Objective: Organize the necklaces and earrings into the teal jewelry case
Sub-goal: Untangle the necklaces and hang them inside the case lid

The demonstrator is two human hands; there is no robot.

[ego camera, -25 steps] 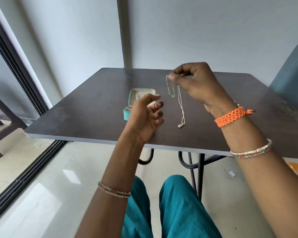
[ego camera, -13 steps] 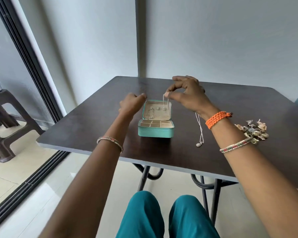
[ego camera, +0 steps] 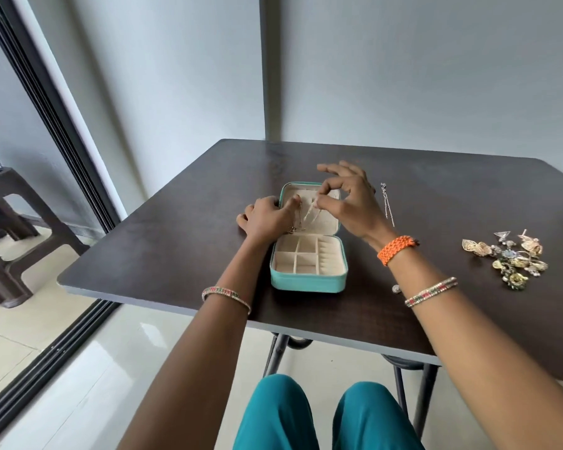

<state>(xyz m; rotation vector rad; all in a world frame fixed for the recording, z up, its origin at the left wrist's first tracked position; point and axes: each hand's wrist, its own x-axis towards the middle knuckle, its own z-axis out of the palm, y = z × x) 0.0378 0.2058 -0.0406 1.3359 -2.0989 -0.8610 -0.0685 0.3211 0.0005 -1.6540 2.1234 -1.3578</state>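
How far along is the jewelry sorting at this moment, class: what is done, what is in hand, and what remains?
Done: the teal jewelry case lies open, with a chain apparently already in its lid. In hand: the right hand pinches a thin necklace over the lid while the left hand works at the lid beside it. Left: the tray compartments look empty, another necklace lies on the table, and the earring pile is untouched.

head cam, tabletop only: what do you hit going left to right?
left hand → teal jewelry case → right hand → silver chain necklace lying on the table → pile of earrings.
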